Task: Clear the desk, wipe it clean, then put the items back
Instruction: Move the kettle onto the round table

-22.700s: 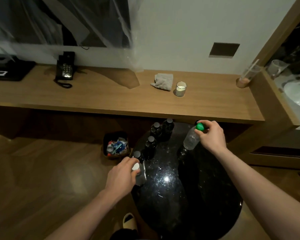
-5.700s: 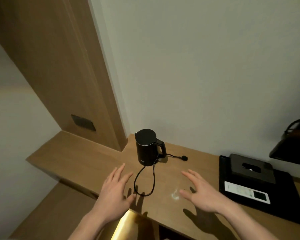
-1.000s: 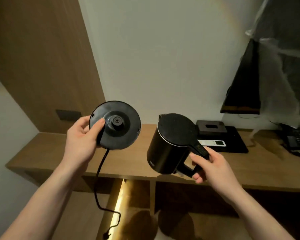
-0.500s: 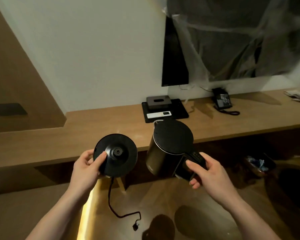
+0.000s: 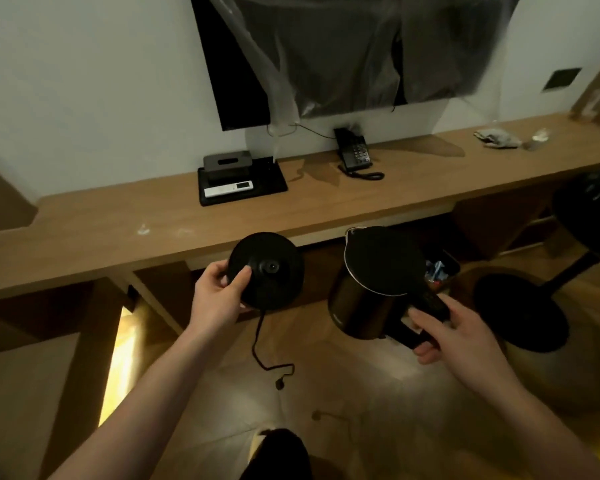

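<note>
We hold both pieces out in front of the desk [image 5: 291, 209], off its surface. Our left hand [image 5: 215, 299] grips the round kettle base [image 5: 271, 268] by its edge, thumb on top, tilted toward us, its cord [image 5: 257, 344] hanging down with the plug [image 5: 280, 383] dangling above the floor. Our right hand [image 5: 454, 337] has its fingers curled round the handle of the black kettle [image 5: 374, 282], lid closed. On the desk sit a black tray [image 5: 274, 183] with a box and a white remote [image 5: 228, 188], a phone [image 5: 355, 154], and a crumpled cloth [image 5: 497, 137] far right.
</note>
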The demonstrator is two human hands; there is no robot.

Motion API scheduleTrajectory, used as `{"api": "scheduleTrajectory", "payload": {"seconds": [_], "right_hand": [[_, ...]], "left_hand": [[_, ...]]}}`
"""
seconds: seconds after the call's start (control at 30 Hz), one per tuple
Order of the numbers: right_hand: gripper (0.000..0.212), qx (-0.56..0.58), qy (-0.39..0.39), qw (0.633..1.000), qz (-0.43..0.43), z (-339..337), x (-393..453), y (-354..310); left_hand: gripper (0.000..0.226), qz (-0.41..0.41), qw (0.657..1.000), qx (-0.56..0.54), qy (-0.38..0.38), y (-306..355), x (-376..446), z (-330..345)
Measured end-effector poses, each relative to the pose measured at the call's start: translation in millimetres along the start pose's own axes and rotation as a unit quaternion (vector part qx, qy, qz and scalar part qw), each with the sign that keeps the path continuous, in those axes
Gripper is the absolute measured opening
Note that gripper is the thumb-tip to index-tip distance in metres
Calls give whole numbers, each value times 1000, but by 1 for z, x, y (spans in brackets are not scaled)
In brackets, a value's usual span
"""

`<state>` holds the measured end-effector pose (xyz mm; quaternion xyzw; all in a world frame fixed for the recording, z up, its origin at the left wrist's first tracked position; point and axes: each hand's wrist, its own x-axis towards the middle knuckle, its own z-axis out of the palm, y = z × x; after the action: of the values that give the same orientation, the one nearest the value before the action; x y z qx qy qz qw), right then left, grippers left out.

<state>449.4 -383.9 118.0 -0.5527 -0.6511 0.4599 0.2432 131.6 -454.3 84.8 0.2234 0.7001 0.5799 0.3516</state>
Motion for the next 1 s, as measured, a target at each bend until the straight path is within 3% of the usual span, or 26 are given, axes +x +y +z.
{"api": "scheduleTrajectory", "payload": {"seconds": [0.37, 0.5, 0.83, 1.0], "right_hand": [[29, 84, 73, 990, 86, -122, 1, 94], [19, 102, 80, 988, 87, -169, 21, 124], [24, 87, 121, 986, 77, -300, 102, 179], [12, 104, 147, 980, 81, -360, 120, 209]], "left_hand": [[25, -35, 993, 47, -99, -9, -28, 154], [26, -36, 990, 51, -128, -17, -17, 224], [24, -37, 979, 86, -180, -17, 20, 416], [25, -31, 968, 120, -219, -10, 24, 499]]}}
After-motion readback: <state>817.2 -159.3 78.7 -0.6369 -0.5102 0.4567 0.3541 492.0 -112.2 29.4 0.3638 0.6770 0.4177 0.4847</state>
